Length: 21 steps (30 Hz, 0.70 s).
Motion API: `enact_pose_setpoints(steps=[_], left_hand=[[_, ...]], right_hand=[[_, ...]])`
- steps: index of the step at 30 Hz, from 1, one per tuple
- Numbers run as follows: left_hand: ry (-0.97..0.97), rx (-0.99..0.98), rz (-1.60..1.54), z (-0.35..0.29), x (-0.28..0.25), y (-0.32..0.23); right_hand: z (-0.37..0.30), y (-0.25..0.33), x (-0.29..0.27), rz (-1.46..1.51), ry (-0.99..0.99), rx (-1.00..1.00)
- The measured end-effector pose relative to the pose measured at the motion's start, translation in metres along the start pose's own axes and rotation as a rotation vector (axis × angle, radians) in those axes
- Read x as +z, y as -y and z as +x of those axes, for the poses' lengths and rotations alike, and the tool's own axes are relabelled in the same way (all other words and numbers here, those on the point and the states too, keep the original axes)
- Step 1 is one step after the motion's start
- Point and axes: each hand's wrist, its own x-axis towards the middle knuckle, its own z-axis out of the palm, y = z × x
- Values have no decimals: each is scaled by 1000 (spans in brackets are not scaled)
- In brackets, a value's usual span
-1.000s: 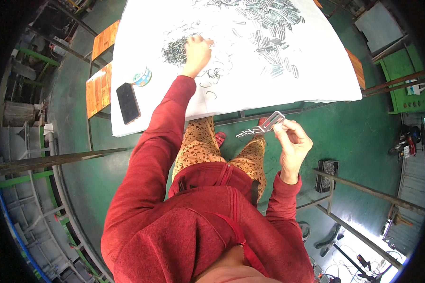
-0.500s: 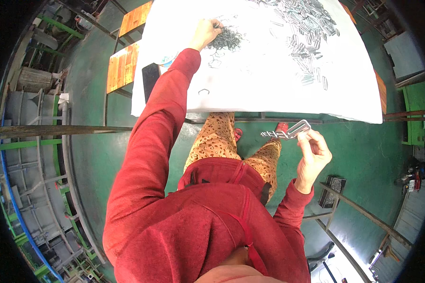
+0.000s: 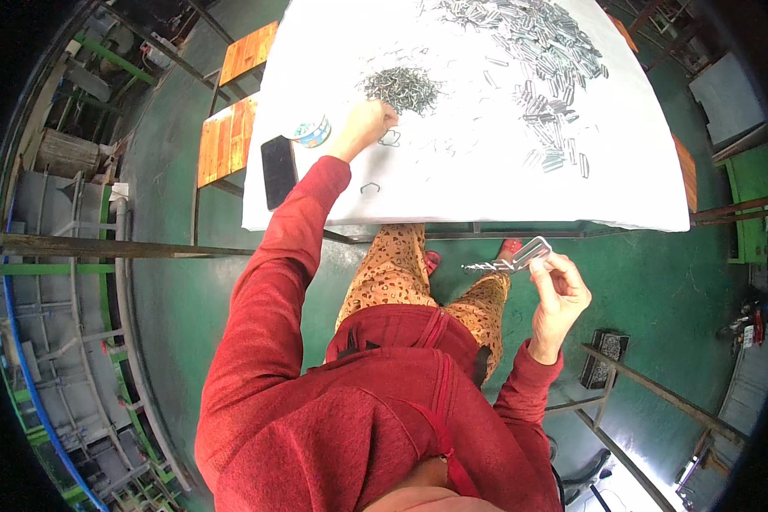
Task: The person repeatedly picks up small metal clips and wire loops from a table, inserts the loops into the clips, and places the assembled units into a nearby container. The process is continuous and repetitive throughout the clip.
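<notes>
My right hand (image 3: 559, 299) is raised in front of the table's near edge. Its thumb and fingers pinch a long metal loop (image 3: 533, 250), from which a row of small pale metal pieces (image 3: 485, 267) sticks out to the left. Over the white tabletop my left hand (image 3: 367, 126) has its fingertips pressed together; what they hold, if anything, is hidden. Right by those fingertips lie bent wire pieces (image 3: 390, 137). Just beyond is a dark heap of small wire pieces (image 3: 403, 88). One bent wire clip (image 3: 369, 188) lies alone closer to me.
On the white-covered table (image 3: 461, 192), a large spread of metal loops (image 3: 555, 51) covers the far right. A black phone (image 3: 278, 173) and a small round tub (image 3: 313, 132) sit at the left. Wooden stools (image 3: 228, 141) flank the left side. Metal rails (image 3: 119, 246) cross below table height.
My left hand has come back from the wire heap toward me, to the bent pieces at its near side. The right hand keeps its hold on the loop. The whole view has shifted slightly.
</notes>
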Motion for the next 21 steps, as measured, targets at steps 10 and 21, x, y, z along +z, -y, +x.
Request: enact_pose_setpoints(steps=[10,21], left_hand=[[-50,22,160,1,30,-28],[335,-122,-1163,-50,-29,-220]], right_hand=[[3,6,2,-96,-27,-58],[6,-25,4,-40,-120,124]])
